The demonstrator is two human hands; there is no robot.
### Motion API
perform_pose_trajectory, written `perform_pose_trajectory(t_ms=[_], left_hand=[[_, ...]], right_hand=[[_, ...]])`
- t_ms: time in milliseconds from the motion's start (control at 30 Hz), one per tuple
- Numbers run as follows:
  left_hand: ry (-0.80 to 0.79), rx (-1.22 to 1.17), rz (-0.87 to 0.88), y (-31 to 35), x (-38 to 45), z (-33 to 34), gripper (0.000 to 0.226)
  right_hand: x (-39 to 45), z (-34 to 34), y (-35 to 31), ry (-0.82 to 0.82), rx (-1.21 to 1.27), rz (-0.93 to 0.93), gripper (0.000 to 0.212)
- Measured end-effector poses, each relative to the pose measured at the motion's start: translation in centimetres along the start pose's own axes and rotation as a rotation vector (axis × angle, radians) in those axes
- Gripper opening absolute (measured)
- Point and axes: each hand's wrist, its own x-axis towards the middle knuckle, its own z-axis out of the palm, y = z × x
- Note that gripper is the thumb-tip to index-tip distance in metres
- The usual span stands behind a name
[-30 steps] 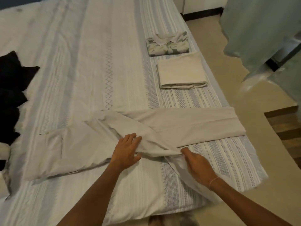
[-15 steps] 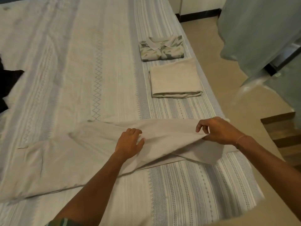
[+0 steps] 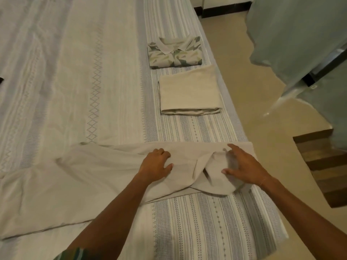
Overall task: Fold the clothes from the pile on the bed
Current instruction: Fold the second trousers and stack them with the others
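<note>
**Trouser leg laid over, both hands flat**

Since half a second ago my right hand let go the lifted cloth and came down on it. On the bed (image 3: pixel 56 72) the beige trousers (image 3: pixel 65 184) lie across; my left hand (image 3: pixel 155 166) presses them with loose fingers, my right hand (image 3: pixel 244 166) rests spread on the rumpled end, gripping nothing. Beyond lie the folded beige cloth (image 3: pixel 189 94) and polo shirt (image 3: pixel 174 51)

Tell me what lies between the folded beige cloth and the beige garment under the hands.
Head view: only bare striped bedsheet separates folded beige cloth from beige garment.

Left hand (image 3: pixel 156 167) flat, right hand (image 3: pixel 242 167) spread, both arms outstretched
</note>
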Motion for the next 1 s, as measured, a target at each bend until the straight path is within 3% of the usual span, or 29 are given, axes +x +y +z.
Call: perform_pose_trajectory(t_ms=[33, 100, 167, 200, 300, 367, 433, 567, 633, 700, 833, 867, 1000], left_hand=[[-0.01, 0.003, -0.003, 0.7, 0.6, 0.2, 0.058], [-0.053, 0.01, -0.002, 1.8, 1.8, 0.8, 0.047], [-0.131, 0.032, -0.001, 2.9, 2.7, 0.9, 0.048], [-0.178, 0.046, 0.0, 3.3, 3.2, 0.9, 0.05], [-0.319, -0.017, -0.017, 3.8, 4.4, 0.5, 0.05], [-0.386, -0.083, -0.011, 3.8, 4.9, -0.3, 0.045], [-0.419, -0.227, -0.042, 3.9, 4.8, -1.6, 0.025], [-0.392, -0.536, -0.233, 4.9, 4.2, -4.8, 0.037], [-0.406, -0.545, -0.257, 5.1, 4.3, -5.0, 0.054], [-0.465, -0.427, -0.201, 5.6, 4.6, -4.4, 0.054], [-0.487, -0.125, -0.095, 5.6, 5.1, -1.2, 0.028], [-0.473, -0.091, -0.086, 5.7, 5.3, -0.6, 0.028], [-0.392, -0.052, -0.079, 6.4, 5.6, 0.2, 0.045]], right_hand=[[1.1, 0.2, 0.4, -0.075, -0.02, 0.0, 0.099], [2.7, 0.3, 0.8, -0.135, -0.159, -0.023, 0.07], [3.4, 0.0, 0.7, -0.092, -0.254, -0.104, 0.031], [3.6, -0.4, 0.7, -0.061, -0.269, -0.162, 0.022], [3.3, -2.2, 0.8, -0.023, -0.151, -0.306, 0.017], [2.3, -4.0, 0.7, 0.059, -0.093, -0.348, 0.025], [0.2, -6.1, 0.2, 0.257, -0.191, -0.464, 0.03], [-6.5, -8.1, -0.9, 0.566, -0.493, -0.795, 0.011], [-9.4, -6.6, -0.5, 0.587, -0.566, -0.737, 0.008], [-10.7, -3.7, 1.2, 0.538, -0.62, -0.549, 0.016], [-10.4, 0.5, 3.6, 0.084, -0.654, -0.03, 0.025], [-10.1, 1.0, 3.9, 0.089, -0.59, 0.013, 0.025], [-6.8, 1.6, 5.1, 0.491, -0.305, -0.001, 0.025]])
